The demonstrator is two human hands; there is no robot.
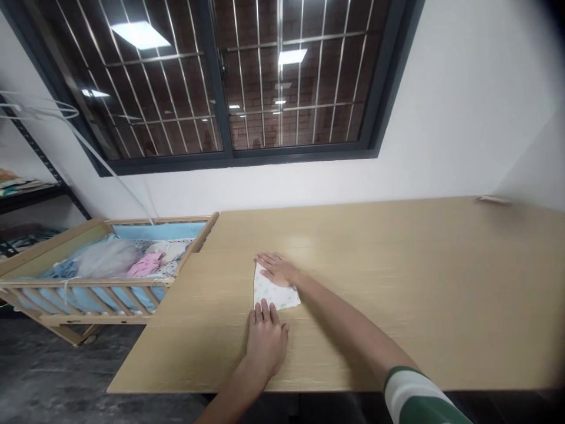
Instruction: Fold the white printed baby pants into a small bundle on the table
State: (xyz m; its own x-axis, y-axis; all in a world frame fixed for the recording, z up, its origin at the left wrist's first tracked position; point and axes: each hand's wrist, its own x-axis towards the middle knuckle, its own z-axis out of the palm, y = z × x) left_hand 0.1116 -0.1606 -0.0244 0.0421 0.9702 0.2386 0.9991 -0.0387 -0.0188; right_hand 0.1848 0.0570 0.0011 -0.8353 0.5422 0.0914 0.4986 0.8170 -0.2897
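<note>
A small white cloth point(274, 294) with a faint speckled print lies flat on the wooden tabletop point(379, 282), folded to a compact shape. My right hand point(277, 270) rests across its far edge, fingers stretched out and pointing left. At the near edge, my left hand point(267, 338) lies palm down with its fingertips on the cloth and its thumb out to the right. Neither hand grips the cloth; both press on it from above. Part of the cloth's far side is hidden under my right hand.
Left of the table stands a wooden crib point(119, 282) with blue lining, holding a pink cloth point(146, 264) and other fabrics. A barred window point(229, 154) is in the wall behind. A small flat object point(493, 200) lies at the table's far right corner.
</note>
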